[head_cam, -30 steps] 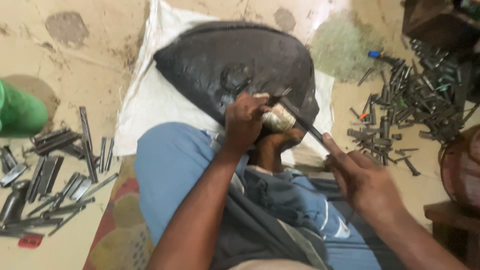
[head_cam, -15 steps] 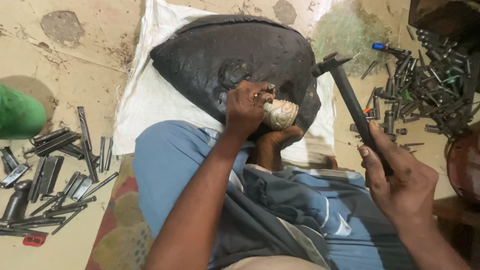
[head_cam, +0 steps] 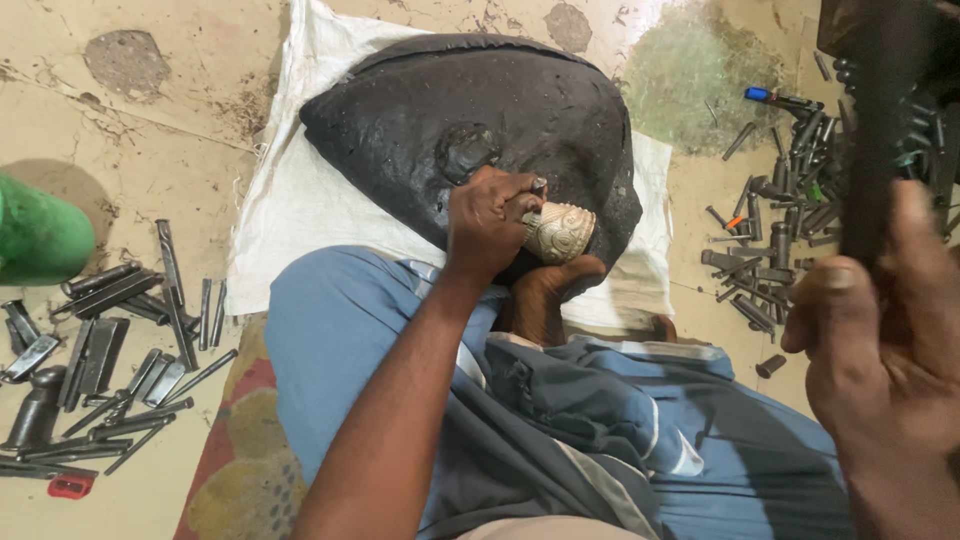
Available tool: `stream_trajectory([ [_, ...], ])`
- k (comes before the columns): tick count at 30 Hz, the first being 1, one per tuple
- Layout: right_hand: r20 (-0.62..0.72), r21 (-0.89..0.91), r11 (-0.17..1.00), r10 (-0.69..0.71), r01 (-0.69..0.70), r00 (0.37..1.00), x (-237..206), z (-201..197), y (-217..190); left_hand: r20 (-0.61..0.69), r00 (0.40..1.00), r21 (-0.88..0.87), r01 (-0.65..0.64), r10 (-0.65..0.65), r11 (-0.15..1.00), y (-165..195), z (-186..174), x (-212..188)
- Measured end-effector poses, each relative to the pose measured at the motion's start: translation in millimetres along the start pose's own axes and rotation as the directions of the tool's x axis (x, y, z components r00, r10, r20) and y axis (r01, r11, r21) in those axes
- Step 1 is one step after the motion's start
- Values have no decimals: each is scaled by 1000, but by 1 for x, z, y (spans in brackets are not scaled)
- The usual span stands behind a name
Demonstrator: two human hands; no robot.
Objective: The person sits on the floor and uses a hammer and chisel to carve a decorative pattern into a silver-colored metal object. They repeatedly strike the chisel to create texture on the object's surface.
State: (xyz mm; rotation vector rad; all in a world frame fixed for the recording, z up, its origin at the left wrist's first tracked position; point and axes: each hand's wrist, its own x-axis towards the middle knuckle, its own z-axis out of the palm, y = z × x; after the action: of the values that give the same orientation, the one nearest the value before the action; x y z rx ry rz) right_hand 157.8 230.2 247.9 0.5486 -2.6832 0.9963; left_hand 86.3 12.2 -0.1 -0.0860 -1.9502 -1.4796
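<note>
My left hand (head_cam: 487,228) grips a thin metal punch (head_cam: 538,188) and sets its tip against a small carved silver-coloured piece (head_cam: 560,232). That piece rests against a big black pitch mound (head_cam: 440,110) and is propped from below by a bare foot (head_cam: 545,295). My right hand (head_cam: 880,340) is raised close to the camera at the right edge, closed around the dark handle of a hammer (head_cam: 880,120) that points upward and looks blurred.
The mound lies on a white cloth (head_cam: 300,200) on a worn floor. Several steel punches and chisels (head_cam: 100,350) lie at the left, more tools (head_cam: 790,200) at the right. A green object (head_cam: 40,235) sits at the left edge. Blue-clad legs fill the bottom.
My right hand has lifted the hammer up and away from the carved piece, toward the camera at the right. My left hand stays on the punch at the piece.
</note>
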Motion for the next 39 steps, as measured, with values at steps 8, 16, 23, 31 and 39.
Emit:
stream_trajectory([
  [8,288,-265,893,-288,365,913,12,27,21,-18,888,487,-394,460,780,-24,8,-9],
  [16,141,-160,979,-102,124,985,-8,23,47,-49,991,-25,-125,123,992,-28,13,-15],
  [23,249,-206,971,-69,123,966,-18,40,72,-68,927,429,-305,368,850,-10,8,-13],
  [31,99,162,910,370,-382,924,-12,53,87,-61,946,-314,284,-317,906,3,-5,-7],
  [39,421,551,529,492,-646,762,43,127,137,-282,934,154,268,-217,951,18,-8,-20],
])
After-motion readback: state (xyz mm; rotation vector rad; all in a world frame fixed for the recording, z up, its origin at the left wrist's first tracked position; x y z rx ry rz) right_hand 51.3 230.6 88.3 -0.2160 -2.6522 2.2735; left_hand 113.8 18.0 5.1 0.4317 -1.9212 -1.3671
